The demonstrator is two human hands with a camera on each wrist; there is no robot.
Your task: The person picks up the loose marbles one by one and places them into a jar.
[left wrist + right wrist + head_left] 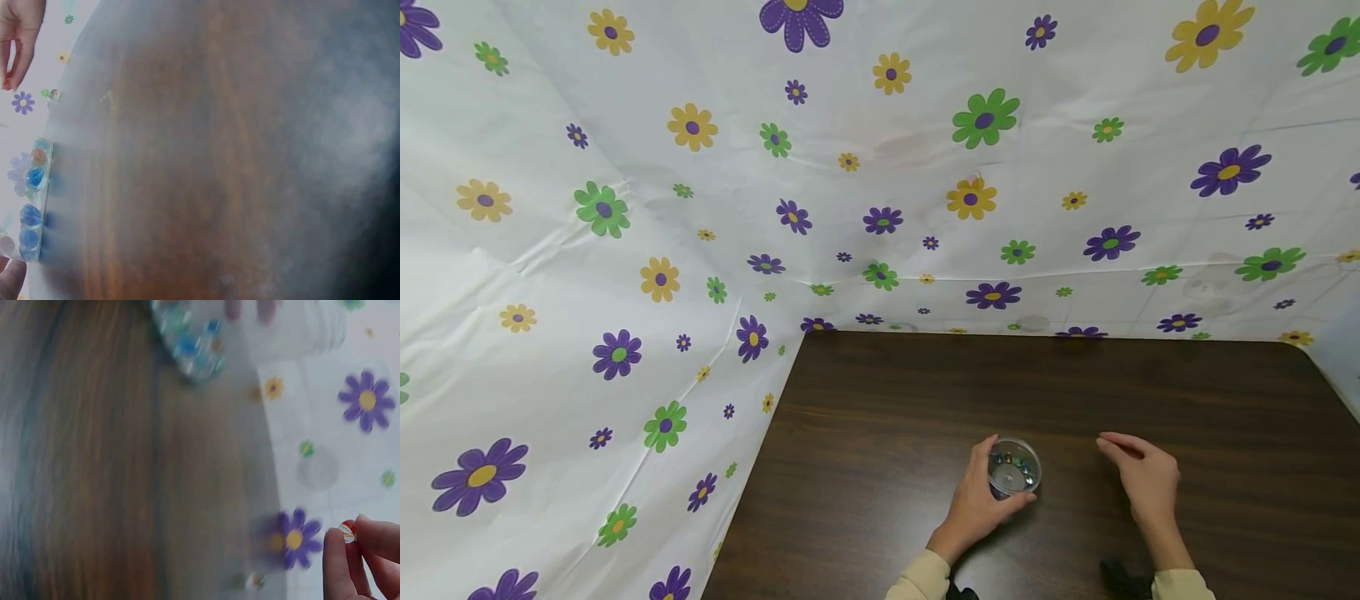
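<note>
My left hand point(972, 507) grips a clear plastic jar point(1036, 468), thumb and fingers curled round its sides. Several glass marbles point(35, 177) lie at the jar's bottom, many of them blue and one orange. To the right of the jar and apart from it, my right hand point(1152, 485) is held over the table. Its thumb and fingertips pinch a clear marble with red and white swirls point(348, 531), seen in the right wrist view; the head view does not show it. Another small marble point(255, 581) lies loose on the table, blurred.
The dark wood-grain table point(880, 417) meets a white flowered sheet point(895, 167) at its back and left edges. A black strap or device point(1122, 577) sits by the right wrist. Light glares off the tabletop near the left forearm.
</note>
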